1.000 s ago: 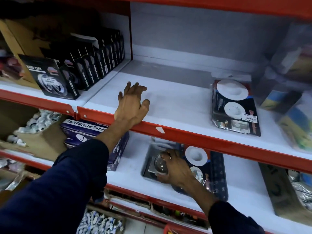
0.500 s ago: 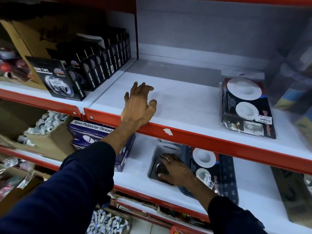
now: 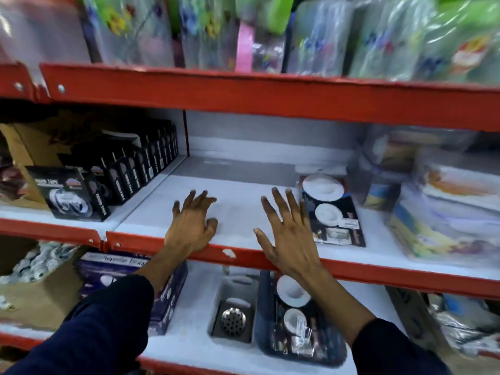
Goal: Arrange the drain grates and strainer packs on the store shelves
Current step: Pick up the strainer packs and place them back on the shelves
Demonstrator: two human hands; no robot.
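A square metal drain grate (image 3: pixel 233 320) in clear wrap lies flat on the lower white shelf (image 3: pixel 194 345). Right beside it lies a dark strainer pack (image 3: pixel 295 318) with white discs. Another strainer pack (image 3: pixel 331 209) lies on the middle shelf (image 3: pixel 238 212) at the right. My left hand (image 3: pixel 193 223) rests on the middle shelf's front edge, fingers spread, holding nothing. My right hand (image 3: pixel 286 231) is raised in front of the same shelf, fingers apart and empty, just left of the upper strainer pack.
Black tape boxes (image 3: pixel 116 174) fill the middle shelf's left section. A purple thread box (image 3: pixel 130 280) and a cardboard box of small white parts (image 3: pixel 35 282) sit lower left. Blurred plastic-wrapped goods (image 3: pixel 443 201) crowd the right, and wrapped items (image 3: pixel 270 31) line the top shelf.
My right hand has left the drain grate on the lower shelf and risen to the middle shelf, empty. The view has tilted up, showing the top shelf.
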